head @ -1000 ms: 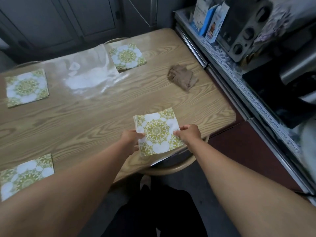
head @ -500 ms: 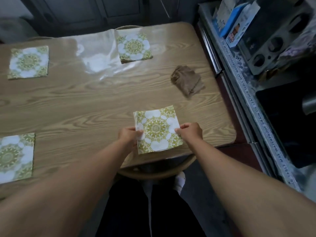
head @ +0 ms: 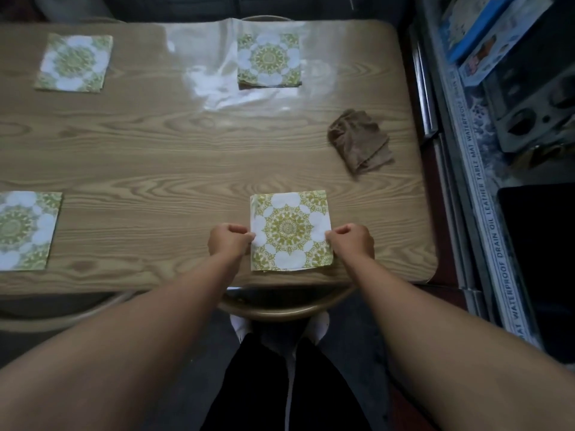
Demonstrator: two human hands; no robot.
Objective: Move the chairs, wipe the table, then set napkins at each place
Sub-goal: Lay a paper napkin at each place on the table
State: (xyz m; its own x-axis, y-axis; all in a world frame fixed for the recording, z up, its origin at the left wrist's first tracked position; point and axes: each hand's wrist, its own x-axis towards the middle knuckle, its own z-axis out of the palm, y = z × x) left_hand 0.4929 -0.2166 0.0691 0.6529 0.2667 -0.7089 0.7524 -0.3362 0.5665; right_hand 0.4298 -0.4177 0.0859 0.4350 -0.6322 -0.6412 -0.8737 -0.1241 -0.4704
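Note:
A green-and-white patterned napkin [head: 291, 230] lies flat at the near right place of the wooden table [head: 174, 157]. My left hand [head: 229, 241] pinches its left edge and my right hand [head: 351, 241] pinches its right edge. Three more napkins lie on the table: far left napkin [head: 74, 62], far middle napkin [head: 269, 60], near left napkin [head: 26, 230]. A crumpled brown cloth [head: 359, 141] rests near the table's right edge.
A round-backed chair [head: 286, 307] is tucked under the near edge below the held napkin, another chair back [head: 56, 318] at the near left. A counter with a mat, boxes [head: 485, 42] and an appliance [head: 541, 110] runs along the right.
The view has swung left and squared up with the table. The napkin between my hands has turned from tilted to square with the table edge and lies flat.

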